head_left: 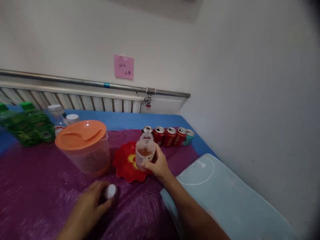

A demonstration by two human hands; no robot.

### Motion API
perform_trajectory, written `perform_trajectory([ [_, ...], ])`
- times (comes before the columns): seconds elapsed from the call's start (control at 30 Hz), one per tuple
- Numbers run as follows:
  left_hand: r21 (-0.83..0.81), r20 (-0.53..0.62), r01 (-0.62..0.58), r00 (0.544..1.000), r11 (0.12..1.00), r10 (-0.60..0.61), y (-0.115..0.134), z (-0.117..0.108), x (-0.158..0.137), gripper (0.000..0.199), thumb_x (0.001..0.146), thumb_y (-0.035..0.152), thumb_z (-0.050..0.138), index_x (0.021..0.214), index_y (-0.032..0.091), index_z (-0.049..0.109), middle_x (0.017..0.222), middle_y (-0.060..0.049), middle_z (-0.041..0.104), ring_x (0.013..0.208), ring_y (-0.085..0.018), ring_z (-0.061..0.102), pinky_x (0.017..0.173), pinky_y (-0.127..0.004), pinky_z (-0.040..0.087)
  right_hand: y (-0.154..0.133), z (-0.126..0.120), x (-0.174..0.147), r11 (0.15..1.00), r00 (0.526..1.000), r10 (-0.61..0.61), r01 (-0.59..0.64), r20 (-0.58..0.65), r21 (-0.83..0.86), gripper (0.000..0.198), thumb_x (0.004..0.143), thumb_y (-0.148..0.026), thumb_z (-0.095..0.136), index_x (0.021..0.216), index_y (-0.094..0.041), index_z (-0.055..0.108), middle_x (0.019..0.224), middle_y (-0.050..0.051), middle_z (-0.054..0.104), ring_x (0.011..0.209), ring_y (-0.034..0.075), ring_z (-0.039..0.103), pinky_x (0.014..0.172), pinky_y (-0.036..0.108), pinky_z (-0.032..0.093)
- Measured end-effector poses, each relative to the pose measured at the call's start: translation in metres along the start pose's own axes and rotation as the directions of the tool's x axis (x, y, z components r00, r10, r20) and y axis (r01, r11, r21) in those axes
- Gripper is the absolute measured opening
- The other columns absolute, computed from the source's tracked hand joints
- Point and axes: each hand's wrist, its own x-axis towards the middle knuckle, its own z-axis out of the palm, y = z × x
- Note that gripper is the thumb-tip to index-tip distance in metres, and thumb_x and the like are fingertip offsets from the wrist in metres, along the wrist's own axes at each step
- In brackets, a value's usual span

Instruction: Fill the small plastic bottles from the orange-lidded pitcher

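1. Right hand [156, 165] is wrapped around a small clear bottle [145, 150], uncapped and upright, with brownish liquid inside; the bottle stands over the red dish [125, 165].
2. Left hand [91, 203] rests on the purple sheet [37, 186], fingers closed on a white cap [110, 191].
3. At 9 o'clock of the dish, just beside it, stands a jug [86, 150] with an orange lid.
4. At 12 to 1 o'clock, a row of cans [170, 136] lines the far edge of the sheet.
5. Green bottles [27, 125] sit at 10 o'clock, well apart.
6. Open sheet lies at 8 o'clock; a pale blue cushion [225, 196] borders the 4 o'clock side.
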Motion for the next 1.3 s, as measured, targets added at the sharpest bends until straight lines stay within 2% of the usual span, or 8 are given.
perform_trajectory([
  [0.13,-0.451,-0.184,-0.034,0.981,0.892,-0.055,0.038,-0.031,0.004,0.062,0.056,0.067,0.077,0.102,0.027,0.071,0.109,-0.006,0.073,0.102,-0.029,0.068,0.092,-0.037,0.056,-0.004,0.004,-0.004,0.994,0.998,-0.040,0.044,0.041,-0.100,0.086,0.056,-0.029,0.084,0.135,-0.024,0.052,0.128,0.006,0.068,0.117,0.028,0.064,0.104,0.040,0.049],
  [0.23,-0.569,-0.247,-0.146,0.969,0.809,0.001,0.075,-0.046,0.010,0.065,0.054,0.063,0.084,0.105,0.025,0.071,0.109,-0.007,0.073,0.099,-0.026,0.069,0.087,-0.033,0.059,-0.005,0.007,-0.007,0.982,0.995,-0.069,0.081,0.078,-0.169,0.084,0.057,-0.024,0.083,0.136,-0.024,0.053,0.130,0.006,0.066,0.119,0.028,0.062,0.106,0.041,0.048],
  [0.4,-0.516,-0.301,-0.276,0.945,0.811,0.130,0.107,-0.042,0.026,0.063,0.060,0.062,0.082,0.108,0.023,0.071,0.109,-0.009,0.073,0.094,-0.027,0.070,0.082,-0.035,0.061,-0.002,0.007,-0.010,0.949,0.985,-0.128,0.155,0.114,-0.274,0.086,0.059,-0.018,0.077,0.141,-0.025,0.052,0.139,0.007,0.061,0.124,0.030,0.060,0.110,0.044,0.045],
  [0.57,-0.380,-0.304,-0.312,0.931,0.871,0.201,0.109,-0.043,0.029,0.055,0.064,0.061,0.079,0.105,0.025,0.074,0.104,-0.008,0.074,0.090,-0.027,0.070,0.087,-0.038,0.060,0.002,0.005,-0.010,0.883,0.970,-0.185,0.234,0.158,-0.406,0.088,0.059,-0.018,0.076,0.143,-0.026,0.052,0.142,0.008,0.059,0.130,0.031,0.055,0.115,0.047,0.040],
  [0.8,-0.205,-0.299,-0.351,0.911,0.913,0.283,0.109,-0.053,0.033,0.053,0.063,0.065,0.075,0.099,0.027,0.077,0.102,-0.007,0.074,0.088,-0.027,0.069,0.079,-0.036,0.058,0.003,0.005,-0.009,0.844,0.952,-0.233,0.299,0.197,-0.446,0.088,0.061,-0.021,0.078,0.144,-0.022,0.051,0.142,0.011,0.059,0.129,0.031,0.056,0.114,0.047,0.041],
  [0.9,-0.164,-0.289,-0.348,0.912,0.923,0.293,0.107,-0.055,0.034,0.054,0.064,0.068,0.073,0.099,0.028,0.076,0.103,-0.006,0.074,0.089,-0.027,0.069,0.079,-0.036,0.058,0.004,0.006,-0.008,0.829,0.944,-0.251,0.325,0.215,-0.455,0.086,0.062,-0.025,0.080,0.143,-0.021,0.051,0.141,0.012,0.060,0.129,0.031,0.056,0.114,0.046,0.041],
  [1.07,-0.198,-0.209,-0.290,0.946,0.936,0.248,0.104,-0.054,0.031,0.052,0.067,0.067,0.073,0.102,0.029,0.074,0.104,-0.004,0.074,0.092,-0.026,0.070,0.081,-0.036,0.061,0.005,0.007,-0.008,0.832,0.953,-0.229,0.296,0.196,-0.469,0.089,0.057,-0.021,0.081,0.142,-0.017,0.053,0.140,0.013,0.061,0.128,0.031,0.057,0.114,0.045,0.042],
  [1.3,-0.269,-0.218,-0.279,0.950,0.922,0.224,0.097,-0.048,0.032,0.052,0.067,0.067,0.074,0.103,0.029,0.073,0.105,-0.003,0.074,0.093,-0.025,0.070,0.087,-0.037,0.061,0.006,0.009,-0.011,0.836,0.963,-0.192,0.261,0.189,-0.483,0.090,0.057,-0.021,0.083,0.142,-0.022,0.053,0.141,0.011,0.061,0.128,0.030,0.058,0.114,0.046,0.042],
])
